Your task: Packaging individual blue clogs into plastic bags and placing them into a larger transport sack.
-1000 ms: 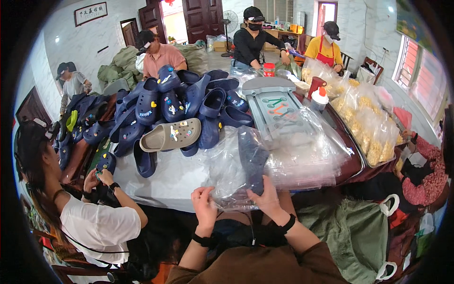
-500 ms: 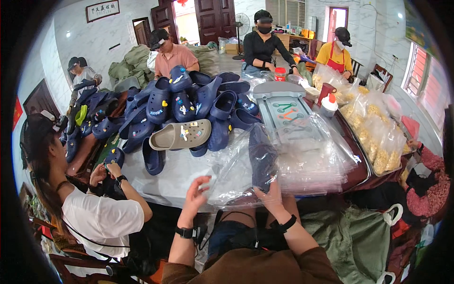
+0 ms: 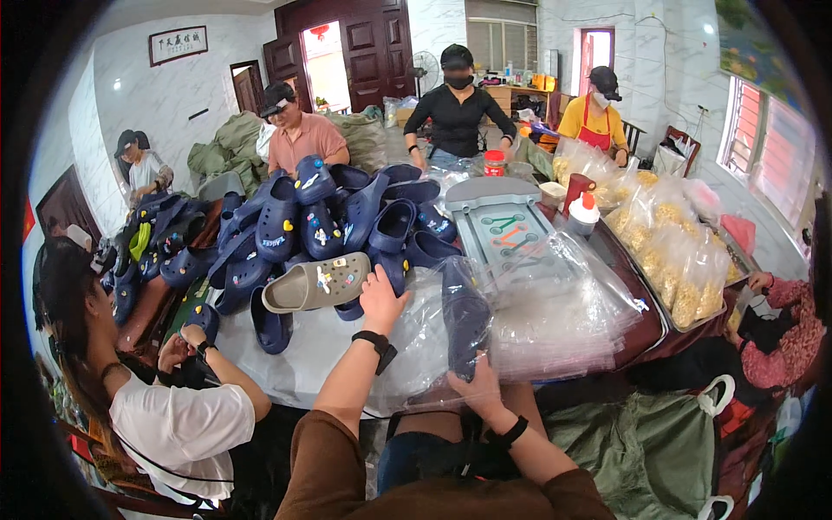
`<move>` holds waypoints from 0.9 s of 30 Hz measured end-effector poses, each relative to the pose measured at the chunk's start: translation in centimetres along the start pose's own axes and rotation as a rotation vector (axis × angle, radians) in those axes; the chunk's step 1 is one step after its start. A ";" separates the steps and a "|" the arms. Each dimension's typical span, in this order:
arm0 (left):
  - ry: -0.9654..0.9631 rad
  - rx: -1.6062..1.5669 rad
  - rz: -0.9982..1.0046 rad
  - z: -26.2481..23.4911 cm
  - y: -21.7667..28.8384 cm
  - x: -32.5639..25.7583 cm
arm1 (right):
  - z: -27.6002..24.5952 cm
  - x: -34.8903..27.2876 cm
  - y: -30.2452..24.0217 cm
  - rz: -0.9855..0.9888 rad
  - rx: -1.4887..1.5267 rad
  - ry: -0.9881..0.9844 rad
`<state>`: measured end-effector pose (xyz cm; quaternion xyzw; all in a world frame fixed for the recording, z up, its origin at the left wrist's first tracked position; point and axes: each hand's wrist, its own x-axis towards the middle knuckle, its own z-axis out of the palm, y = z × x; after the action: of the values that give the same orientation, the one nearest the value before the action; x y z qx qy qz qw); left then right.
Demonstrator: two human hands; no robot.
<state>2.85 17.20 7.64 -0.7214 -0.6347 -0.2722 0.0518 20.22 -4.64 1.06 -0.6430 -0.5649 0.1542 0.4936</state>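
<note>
While my right hand [image 3: 479, 390] pinches the bagged navy clog [image 3: 464, 319] above the near edge of the table [image 3: 232, 360], my left hand [image 3: 383, 303], fingers parted, is at the taupe clog [image 3: 303, 288], probably light, springy foam, best gripped by its toe.

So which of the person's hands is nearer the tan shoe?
Left: the left hand is at the toe of the tan shoe; the right hand is farther off, holding the bagged blue shoe.
</note>
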 end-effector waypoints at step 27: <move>0.749 -1.066 0.075 -21.2 -6.1 2.0 | 1.5 1.1 2.4 0.001 0.041 -0.044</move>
<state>-9.74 11.22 24.81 -0.5261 -0.3261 -0.7806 -0.0862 20.80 -2.66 -1.20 -0.6294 -0.5721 0.1799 0.4942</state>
